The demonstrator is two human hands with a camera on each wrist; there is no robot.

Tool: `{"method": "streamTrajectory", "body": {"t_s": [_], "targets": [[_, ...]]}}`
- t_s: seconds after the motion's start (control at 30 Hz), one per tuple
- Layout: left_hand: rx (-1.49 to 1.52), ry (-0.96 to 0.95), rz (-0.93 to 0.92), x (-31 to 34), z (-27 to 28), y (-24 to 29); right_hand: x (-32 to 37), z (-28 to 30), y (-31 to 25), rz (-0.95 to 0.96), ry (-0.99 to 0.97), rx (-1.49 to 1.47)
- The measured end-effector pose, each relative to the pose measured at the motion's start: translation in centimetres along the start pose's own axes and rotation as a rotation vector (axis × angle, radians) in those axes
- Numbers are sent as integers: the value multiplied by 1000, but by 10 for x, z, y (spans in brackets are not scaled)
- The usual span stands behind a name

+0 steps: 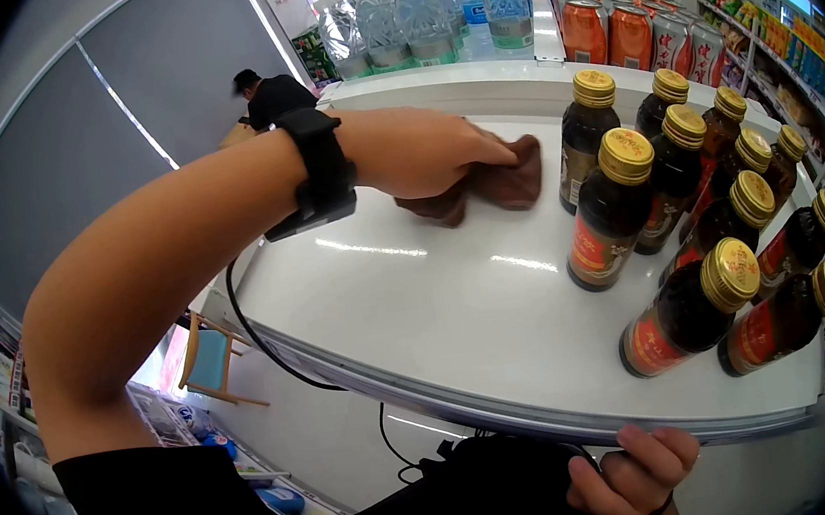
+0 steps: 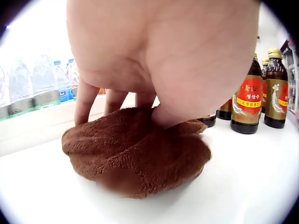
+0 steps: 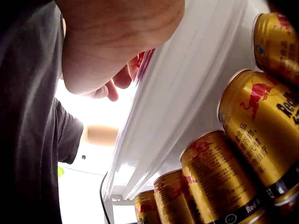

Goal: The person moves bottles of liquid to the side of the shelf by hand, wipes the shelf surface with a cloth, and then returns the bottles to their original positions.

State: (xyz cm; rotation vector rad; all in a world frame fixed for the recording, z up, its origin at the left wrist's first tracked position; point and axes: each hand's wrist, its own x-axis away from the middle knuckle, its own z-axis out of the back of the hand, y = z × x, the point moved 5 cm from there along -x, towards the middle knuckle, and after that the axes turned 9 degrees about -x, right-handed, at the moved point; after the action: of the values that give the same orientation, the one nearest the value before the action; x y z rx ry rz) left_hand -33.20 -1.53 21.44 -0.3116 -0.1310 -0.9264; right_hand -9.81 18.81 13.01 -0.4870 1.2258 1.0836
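Observation:
A brown plush cloth [image 2: 135,149] lies bunched on the white shelf [image 1: 386,290], with my left hand [image 1: 421,151] gripping it from above. In the left wrist view the fingers of my left hand reach over the far side of the cloth, and the thumb presses into its near side. Several dark glass bottles [image 1: 601,213] with gold caps and red labels stand to the right of the cloth. By the shelf's front edge is my right hand [image 1: 637,475], its fingers loosely curled and holding nothing.
Water bottles [image 1: 422,15] and rows of drink cans [image 1: 585,30] fill the shelf behind. Gold cans [image 3: 219,172] stand on a level below. A black cable [image 1: 260,339] hangs at the front left. Farther off are a chair [image 1: 207,359] and a person [image 1: 273,96] in black.

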Motion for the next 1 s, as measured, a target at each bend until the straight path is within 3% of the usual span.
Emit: {"method": "streamTrajectory", "body": {"t_s": [0.03,0.1,0.17,0.23,0.3,0.37,0.47,0.5,0.57,0.6,0.7,0.77,0.8,0.87,0.97,1.0], "targets": [[-5,128,-94,-6,4,8,0,0,-1,-9,1,-4],[49,66,-41,-15,-8,14,0,1,0,-18,-1,-1],[-114,59,132,-19,-18,12,1,0,1,-14,-8,-25],[-129,-10,172,-22,-25,0,1,0,1,-6,-2,-14],[-549,75,-202,-19,-33,-9,1,-1,1,4,5,-6],[-464,-102,-15,-17,-42,-35,1,0,1,3,30,1],[-261,-182,179,0,-52,-73,1,0,2,33,31,-11],[36,-318,521,15,-33,-64,2,-1,2,33,28,-19],[139,-319,611,30,-45,-81,3,-2,1,20,52,-10],[146,-301,516,34,-48,-84,3,-2,0,17,47,-21],[120,-293,489,44,-59,-97,7,5,-6,15,30,-15],[125,-262,470,53,-52,-86,15,5,-12,-155,-320,-20],[123,-231,448,57,-47,-81,12,0,-8,-141,-315,-18],[126,-219,403,63,-40,-69,2,0,-3,-40,-59,-11],[146,-191,397,70,-34,-57,4,1,-6,-85,-97,6],[164,-220,401,72,-31,-54,12,1,-11,-218,-349,48]]}}
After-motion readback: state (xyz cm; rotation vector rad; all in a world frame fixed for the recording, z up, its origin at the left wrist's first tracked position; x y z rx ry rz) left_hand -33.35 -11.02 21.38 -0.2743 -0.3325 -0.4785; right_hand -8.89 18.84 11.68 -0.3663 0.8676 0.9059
